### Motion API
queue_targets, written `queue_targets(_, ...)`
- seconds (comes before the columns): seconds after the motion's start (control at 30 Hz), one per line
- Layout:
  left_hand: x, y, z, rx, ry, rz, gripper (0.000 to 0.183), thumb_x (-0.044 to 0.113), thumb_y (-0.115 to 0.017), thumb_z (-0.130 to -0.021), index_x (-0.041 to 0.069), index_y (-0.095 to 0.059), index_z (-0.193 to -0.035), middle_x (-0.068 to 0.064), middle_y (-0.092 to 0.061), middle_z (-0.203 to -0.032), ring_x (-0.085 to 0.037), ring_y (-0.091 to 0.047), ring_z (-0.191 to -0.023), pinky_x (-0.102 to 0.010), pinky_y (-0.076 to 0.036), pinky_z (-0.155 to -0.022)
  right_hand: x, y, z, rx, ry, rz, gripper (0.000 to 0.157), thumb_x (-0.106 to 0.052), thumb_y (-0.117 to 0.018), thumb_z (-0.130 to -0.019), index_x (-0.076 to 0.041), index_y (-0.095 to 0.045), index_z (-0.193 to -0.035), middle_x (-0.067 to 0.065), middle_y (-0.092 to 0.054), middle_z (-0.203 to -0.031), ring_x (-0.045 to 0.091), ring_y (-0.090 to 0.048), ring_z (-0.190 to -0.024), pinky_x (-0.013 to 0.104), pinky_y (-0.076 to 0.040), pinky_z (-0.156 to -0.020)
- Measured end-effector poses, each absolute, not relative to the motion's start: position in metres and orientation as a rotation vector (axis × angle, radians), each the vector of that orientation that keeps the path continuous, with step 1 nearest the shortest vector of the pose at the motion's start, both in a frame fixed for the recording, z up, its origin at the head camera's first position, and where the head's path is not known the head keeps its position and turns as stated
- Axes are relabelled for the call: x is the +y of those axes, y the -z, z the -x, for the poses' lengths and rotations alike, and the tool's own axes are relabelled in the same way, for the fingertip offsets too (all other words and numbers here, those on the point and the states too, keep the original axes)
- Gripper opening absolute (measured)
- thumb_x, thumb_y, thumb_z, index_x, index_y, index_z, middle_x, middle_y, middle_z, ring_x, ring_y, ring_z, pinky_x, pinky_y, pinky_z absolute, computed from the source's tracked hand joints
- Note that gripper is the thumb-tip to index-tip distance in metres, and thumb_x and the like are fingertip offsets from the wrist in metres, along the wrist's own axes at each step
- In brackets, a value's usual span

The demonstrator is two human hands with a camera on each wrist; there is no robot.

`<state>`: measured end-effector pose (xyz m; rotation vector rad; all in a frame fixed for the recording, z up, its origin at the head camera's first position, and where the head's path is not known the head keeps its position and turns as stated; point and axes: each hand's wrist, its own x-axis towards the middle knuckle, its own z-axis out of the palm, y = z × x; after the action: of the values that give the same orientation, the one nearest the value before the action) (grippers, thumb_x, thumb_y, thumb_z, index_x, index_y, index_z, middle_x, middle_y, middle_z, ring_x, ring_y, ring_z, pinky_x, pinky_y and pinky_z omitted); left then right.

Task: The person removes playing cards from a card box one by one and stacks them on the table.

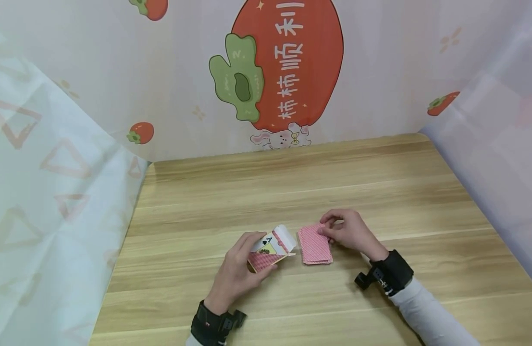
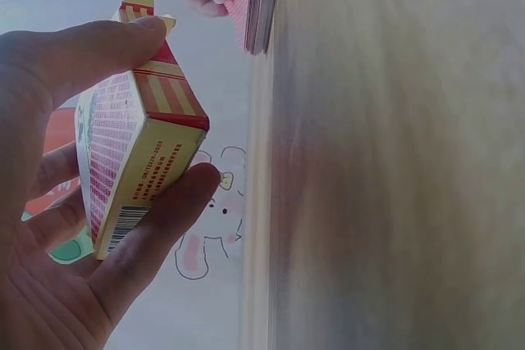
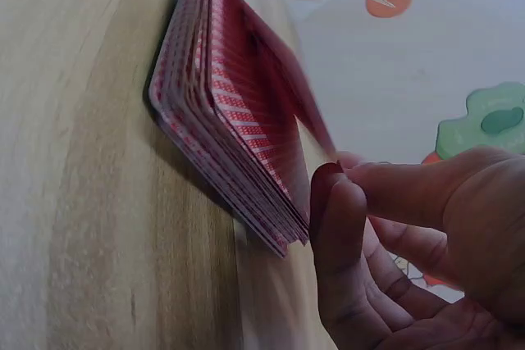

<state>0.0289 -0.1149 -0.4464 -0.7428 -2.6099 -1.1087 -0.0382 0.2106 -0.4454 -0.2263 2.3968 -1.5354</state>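
Note:
My left hand [image 1: 234, 276] grips a red-patterned playing card box [image 1: 266, 259] tilted over the table, its white flap hanging open toward the deck. An A with a spade shows on the box's upper face. In the left wrist view, the thumb lies along one edge of the box [image 2: 168, 149] and the fingers support it from the other side. Just right of it, a deck of red-backed playing cards [image 1: 314, 247] lies face down on the table. My right hand [image 1: 351, 231] pinches the top playing card [image 3: 287, 67] between thumb and fingertips at the far right corner, lifting that edge off the deck.
The wooden table [image 1: 196, 192] extends on all sides of the hands. A white printed cloth [image 1: 179, 86] rises behind its far edge, and more cloth hangs along the left and right sides. Each wrist wears a black strap [image 1: 395, 271] with a small camera.

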Motion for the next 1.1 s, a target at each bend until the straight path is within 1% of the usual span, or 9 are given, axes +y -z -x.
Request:
queue_targets(0.17, -0.114, 0.445, -0.029, -2.619, 1.104, 0.743, 0.077, 0.036, -0.089, -0.077, 0.010, -0.056, -0.141, -0.003, -0.063, -0.131, -0.016, -0.064, -0.112, -0.039, -0.059, -0.087, 0.208, 0.443, 0.036, 2.580, 1.372, 0.305, 0.021, -0.012, -0.083, -0.084, -0.003, -0.072, -0.100, 0.006, -0.068, -0.083, 0.014, -0.067, -0.064, 0.026, -0.054, -0.058)
queue_targets(0.33, -0.114, 0.443, -0.030, -2.612, 1.105, 0.752, 0.076, 0.037, -0.088, -0.078, 0.010, -0.056, -0.141, -0.003, -0.063, -0.131, -0.016, -0.064, -0.111, -0.039, -0.059, -0.087, 0.203, 0.437, 0.034, 2.705, 1.204, 0.335, 0.023, -0.012, -0.084, -0.082, -0.004, -0.071, -0.099, 0.001, -0.067, -0.078, 0.011, -0.060, -0.058, 0.026, -0.049, -0.054)
queue_targets(0.5, -0.114, 0.444, -0.032, -2.603, 1.110, 0.764, 0.075, 0.035, -0.089, -0.078, 0.011, -0.057, -0.141, -0.002, -0.062, -0.131, -0.016, -0.064, -0.110, -0.038, -0.059, -0.086, 0.198, 0.433, 0.031, 2.794, 1.120, 0.372, 0.027, -0.012, -0.085, -0.080, -0.002, -0.070, -0.099, -0.003, -0.065, -0.075, 0.008, -0.059, -0.060, 0.026, -0.049, -0.057)
queue_targets(0.63, -0.114, 0.445, -0.034, -2.602, 1.122, 0.772, 0.074, 0.034, -0.089, -0.077, 0.011, -0.057, -0.140, -0.002, -0.062, -0.131, -0.015, -0.064, -0.109, -0.038, -0.060, -0.085, 0.196, 0.431, 0.028, 2.833, 1.090, 0.401, 0.027, -0.011, -0.086, -0.079, -0.001, -0.071, -0.099, -0.004, -0.065, -0.076, 0.006, -0.060, -0.062, 0.026, -0.051, -0.059)
queue_targets(0.87, -0.113, 0.445, -0.034, -2.585, 1.125, 0.784, 0.073, 0.033, -0.090, -0.077, 0.010, -0.058, -0.139, -0.001, -0.062, -0.130, -0.014, -0.064, -0.108, -0.037, -0.060, -0.085, 0.192, 0.429, 0.022, 2.936, 1.009, 0.466, 0.028, -0.013, -0.085, -0.079, -0.002, -0.072, -0.101, -0.003, -0.064, -0.081, 0.007, -0.057, -0.063, 0.024, -0.050, -0.057)
queue_targets(1.0, -0.112, 0.446, -0.037, -2.593, 1.097, 0.769, 0.074, 0.034, -0.091, -0.075, 0.012, -0.059, -0.138, 0.003, -0.062, -0.130, -0.010, -0.063, -0.109, -0.034, -0.060, -0.086, 0.185, 0.424, 0.014, 2.951, 1.092, 0.562, 0.024, -0.008, -0.083, -0.081, -0.001, -0.074, -0.102, -0.005, -0.065, -0.084, 0.004, -0.057, -0.067, 0.022, -0.052, -0.059)
queue_targets(1.1, -0.112, 0.445, -0.037, -2.597, 1.078, 0.759, 0.074, 0.034, -0.092, -0.073, 0.014, -0.060, -0.137, 0.006, -0.062, -0.130, -0.008, -0.063, -0.110, -0.032, -0.059, -0.086, 0.175, 0.417, 0.009, 2.948, 1.242, 0.701, 0.016, -0.004, -0.080, -0.083, -0.005, -0.075, -0.099, -0.007, -0.066, -0.085, 0.002, -0.057, -0.070, 0.022, -0.053, -0.060)
